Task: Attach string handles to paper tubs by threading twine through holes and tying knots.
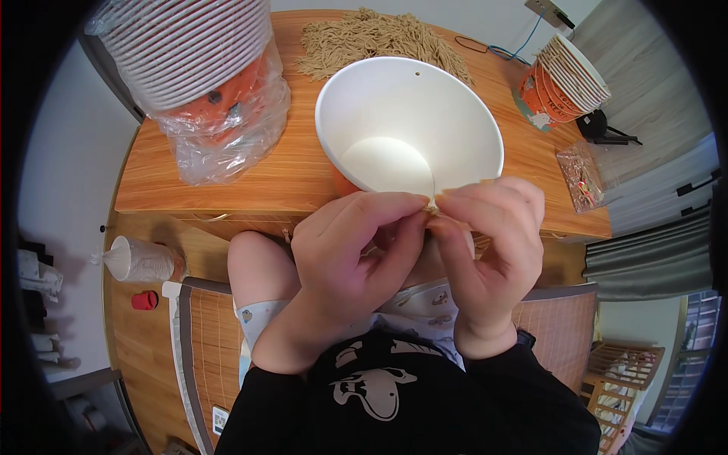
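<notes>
A large white-lined paper bucket [409,114] with an orange outside stands tilted on the table, its mouth facing me. A small hole shows near its far rim. At the near rim my left hand [353,246] and my right hand [497,239] meet, both closed with thumb and fingertips pinched together. Between the fingertips a small bit of beige cord [431,210] shows, and a thin strand runs down inside the bucket wall there. The fingers hide most of the cord. Behind the bucket lies a heap of beige cords [379,42].
Nested white-rimmed buckets in clear plastic [197,61] tower at the left of the wooden table [152,193]. A shorter bucket stack [557,83], a black tool [599,125] and a clear bag of small parts [580,178] are at the right. A wrapped bucket stack [140,259] lies on the floor.
</notes>
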Action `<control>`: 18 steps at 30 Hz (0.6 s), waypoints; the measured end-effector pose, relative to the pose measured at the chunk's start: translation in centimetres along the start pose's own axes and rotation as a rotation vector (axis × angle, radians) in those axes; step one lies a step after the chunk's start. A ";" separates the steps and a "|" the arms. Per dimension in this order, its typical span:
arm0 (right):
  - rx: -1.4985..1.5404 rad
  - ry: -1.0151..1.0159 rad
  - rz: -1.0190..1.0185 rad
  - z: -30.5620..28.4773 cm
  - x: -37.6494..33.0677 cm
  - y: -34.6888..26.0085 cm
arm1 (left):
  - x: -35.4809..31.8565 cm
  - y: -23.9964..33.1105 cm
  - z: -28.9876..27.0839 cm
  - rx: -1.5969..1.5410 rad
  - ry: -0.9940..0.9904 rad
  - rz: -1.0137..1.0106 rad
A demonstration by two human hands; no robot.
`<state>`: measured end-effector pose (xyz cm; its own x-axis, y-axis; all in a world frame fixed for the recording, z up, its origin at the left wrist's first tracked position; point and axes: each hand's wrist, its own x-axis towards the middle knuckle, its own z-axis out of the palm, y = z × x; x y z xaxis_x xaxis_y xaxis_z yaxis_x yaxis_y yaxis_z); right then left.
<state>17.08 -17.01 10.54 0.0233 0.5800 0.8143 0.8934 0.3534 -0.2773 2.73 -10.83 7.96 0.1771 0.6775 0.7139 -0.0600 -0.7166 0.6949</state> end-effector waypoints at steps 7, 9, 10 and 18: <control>0.019 0.077 0.005 0.2 0.2 0.1 | -0.1 -0.1 0.2 -0.020 0.006 -0.024; 0.009 0.081 -0.004 0.1 0.3 0.3 | -0.2 -0.1 -0.1 -0.005 -0.018 -0.016; 0.009 0.084 -0.013 0.1 0.3 0.3 | -0.3 -0.1 -0.2 0.013 -0.041 -0.008; 0.025 0.111 -0.013 0.2 0.3 0.3 | -0.3 0.0 -0.2 0.019 -0.034 -0.028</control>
<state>17.22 -16.61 10.61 0.0631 0.4908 0.8690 0.8826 0.3791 -0.2782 2.44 -11.05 7.77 0.2120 0.6917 0.6903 -0.0362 -0.7004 0.7129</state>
